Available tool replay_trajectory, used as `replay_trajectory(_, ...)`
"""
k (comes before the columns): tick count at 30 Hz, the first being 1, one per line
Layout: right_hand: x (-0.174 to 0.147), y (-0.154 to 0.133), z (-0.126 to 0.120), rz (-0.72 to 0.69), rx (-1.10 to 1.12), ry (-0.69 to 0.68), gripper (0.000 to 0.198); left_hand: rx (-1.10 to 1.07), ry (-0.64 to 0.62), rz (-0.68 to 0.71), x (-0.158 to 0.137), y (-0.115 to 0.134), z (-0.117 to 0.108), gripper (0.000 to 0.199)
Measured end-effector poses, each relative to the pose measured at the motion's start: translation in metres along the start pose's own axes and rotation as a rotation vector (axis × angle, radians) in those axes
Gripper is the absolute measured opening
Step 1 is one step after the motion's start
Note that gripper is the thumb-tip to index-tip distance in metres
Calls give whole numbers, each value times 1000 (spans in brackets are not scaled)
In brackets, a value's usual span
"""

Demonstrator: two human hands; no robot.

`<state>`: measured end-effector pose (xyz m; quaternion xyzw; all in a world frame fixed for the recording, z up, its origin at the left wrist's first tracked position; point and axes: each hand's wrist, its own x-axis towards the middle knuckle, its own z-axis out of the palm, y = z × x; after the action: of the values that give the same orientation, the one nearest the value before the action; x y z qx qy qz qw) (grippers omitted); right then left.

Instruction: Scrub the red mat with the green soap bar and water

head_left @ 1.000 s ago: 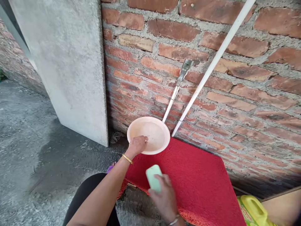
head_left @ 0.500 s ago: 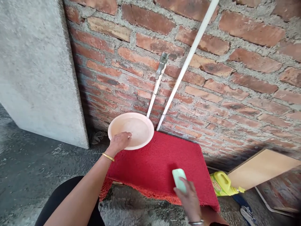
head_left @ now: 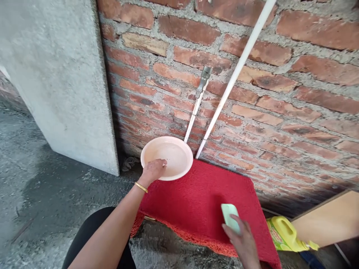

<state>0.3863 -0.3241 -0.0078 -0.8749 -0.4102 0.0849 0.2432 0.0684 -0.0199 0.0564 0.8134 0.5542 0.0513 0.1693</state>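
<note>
Red cloth [head_left: 190,203] carries the basin [head_left: 181,157] at its far left end. The left hand [head_left: 153,171] crosses the rim, perhaps steadying it — whether those fingers grip, I cannot tell. The right hand [head_left: 243,239] clasps a green block [head_left: 229,213] by its near end — probably for control.

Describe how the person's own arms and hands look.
The left hand is bare and ungloved, with a slim gold-coloured bangle at the wrist and no sleeve on the visible forearm. The right hand is also ungloved.
</note>
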Motion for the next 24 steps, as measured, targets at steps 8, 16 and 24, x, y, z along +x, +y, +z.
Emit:
replay_trajectory(8, 5, -183, 85, -810, -98, -654, 55, 4, 13, 25, 0, -5, 3, 34)
replay_trajectory(16, 80, -157, 81, -679, -56, -583, 55, 18, -6, 4, 5, -9, 9, 36)
replay_trajectory(24, 127, 42, -12, 216, 114, 76, 54, 33, -19, -10, 6, -10, 10, 34)
